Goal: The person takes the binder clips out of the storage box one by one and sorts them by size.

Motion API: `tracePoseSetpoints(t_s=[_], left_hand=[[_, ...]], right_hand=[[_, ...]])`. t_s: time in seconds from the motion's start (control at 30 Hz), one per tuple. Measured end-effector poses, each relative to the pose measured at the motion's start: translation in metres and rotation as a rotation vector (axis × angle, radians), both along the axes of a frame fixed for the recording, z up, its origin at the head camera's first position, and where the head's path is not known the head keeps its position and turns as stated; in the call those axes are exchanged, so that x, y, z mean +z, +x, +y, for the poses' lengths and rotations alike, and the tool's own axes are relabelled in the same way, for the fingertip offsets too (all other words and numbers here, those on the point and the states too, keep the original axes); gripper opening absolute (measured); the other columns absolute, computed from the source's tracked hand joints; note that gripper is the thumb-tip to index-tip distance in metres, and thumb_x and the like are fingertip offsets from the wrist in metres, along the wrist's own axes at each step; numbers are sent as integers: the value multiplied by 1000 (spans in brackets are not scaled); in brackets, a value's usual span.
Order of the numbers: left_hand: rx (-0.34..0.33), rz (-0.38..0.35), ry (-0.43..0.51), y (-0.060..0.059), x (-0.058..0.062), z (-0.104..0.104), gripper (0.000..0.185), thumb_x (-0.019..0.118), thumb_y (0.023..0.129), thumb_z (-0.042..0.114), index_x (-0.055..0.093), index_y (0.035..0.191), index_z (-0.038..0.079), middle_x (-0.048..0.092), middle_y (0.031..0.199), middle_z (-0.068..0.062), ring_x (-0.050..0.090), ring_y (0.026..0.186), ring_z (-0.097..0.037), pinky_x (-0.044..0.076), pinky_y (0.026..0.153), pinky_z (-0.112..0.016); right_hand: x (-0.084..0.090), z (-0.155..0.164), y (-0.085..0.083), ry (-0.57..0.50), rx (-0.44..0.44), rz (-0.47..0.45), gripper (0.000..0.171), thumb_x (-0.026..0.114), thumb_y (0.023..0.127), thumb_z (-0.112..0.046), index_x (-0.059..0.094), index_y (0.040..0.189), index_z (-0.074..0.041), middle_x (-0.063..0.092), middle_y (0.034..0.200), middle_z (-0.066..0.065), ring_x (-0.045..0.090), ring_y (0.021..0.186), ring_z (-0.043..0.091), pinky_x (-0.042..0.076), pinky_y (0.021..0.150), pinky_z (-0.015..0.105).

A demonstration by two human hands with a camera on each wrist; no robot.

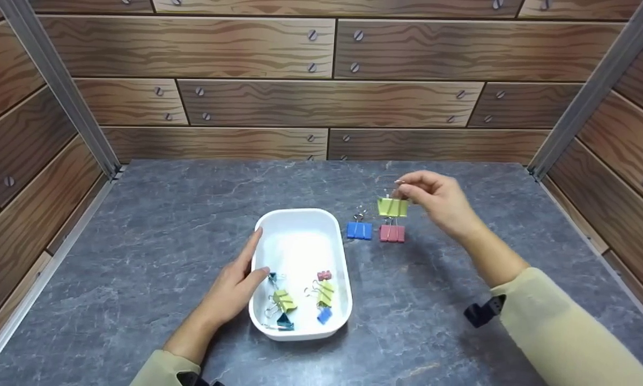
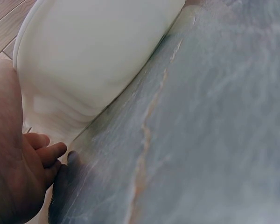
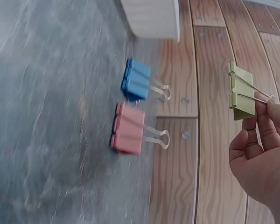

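My right hand pinches a yellow-green binder clip by its wire handle, raised off the table; the clip hangs from the fingertips in the right wrist view. Below it a pink binder clip and a blue binder clip stand side by side on the table, handles up. A white plastic tray is to their left. My left hand holds the tray's left rim, thumb over the edge and index finger along it. In the left wrist view the tray's outer wall fills the upper left.
Inside the tray, at its near end, lie yellow-green clips, teal clips, a small pink clip and a small blue clip. Wood-patterned walls enclose the grey marbled table at the back and sides.
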State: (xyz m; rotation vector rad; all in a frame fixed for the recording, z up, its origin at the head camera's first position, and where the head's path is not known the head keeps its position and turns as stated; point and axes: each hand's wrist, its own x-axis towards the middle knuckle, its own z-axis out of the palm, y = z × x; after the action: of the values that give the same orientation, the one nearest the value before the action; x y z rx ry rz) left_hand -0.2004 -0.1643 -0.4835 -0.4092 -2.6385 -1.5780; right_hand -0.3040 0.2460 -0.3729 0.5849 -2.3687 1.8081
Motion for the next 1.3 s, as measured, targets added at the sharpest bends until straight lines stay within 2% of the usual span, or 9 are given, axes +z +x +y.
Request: tracePoseSetpoints(t_s=[0.3, 0.57, 0.9, 1.07, 1.3], left_hand=[[9, 17, 0, 1, 0, -1, 75, 59, 106, 22, 24, 171, 28, 37, 168, -10, 39, 151, -25, 33, 121, -49], [-12, 14, 21, 1, -1, -2, 74, 58, 107, 21, 22, 172, 27, 37, 169, -10, 38, 152, -24, 33, 122, -49], [-5, 32, 9, 1, -2, -1, 74, 58, 107, 23, 22, 172, 26, 37, 168, -12, 38, 152, -27, 32, 122, -53], [0, 22, 3, 1, -1, 0, 74, 59, 107, 23, 23, 172, 25, 36, 169, -10, 37, 153, -27, 31, 122, -52], [3, 11, -7, 0, 0, 0, 74, 58, 107, 23, 23, 172, 26, 35, 169, -10, 37, 153, -26, 32, 122, -51]], right_hand=[[-10, 27, -3, 41, -56, -5, 27, 65, 106, -7, 67, 120, 16, 79, 96, 3, 74, 91, 10, 59, 84, 26], [-23, 43, -5, 87, -114, -74, 28, 65, 106, -9, 67, 122, 14, 79, 97, 0, 72, 90, 7, 56, 81, 23], [-42, 61, -9, 134, -159, -122, 31, 66, 106, -12, 67, 124, 13, 79, 99, 0, 71, 88, 6, 56, 83, 26], [-51, 68, -11, 169, -166, -143, 32, 65, 107, -15, 68, 125, 11, 79, 100, 2, 70, 89, 5, 56, 85, 28], [-62, 72, -13, 157, -162, -156, 32, 64, 107, -11, 66, 127, 14, 77, 96, 0, 68, 86, 3, 57, 81, 26]])
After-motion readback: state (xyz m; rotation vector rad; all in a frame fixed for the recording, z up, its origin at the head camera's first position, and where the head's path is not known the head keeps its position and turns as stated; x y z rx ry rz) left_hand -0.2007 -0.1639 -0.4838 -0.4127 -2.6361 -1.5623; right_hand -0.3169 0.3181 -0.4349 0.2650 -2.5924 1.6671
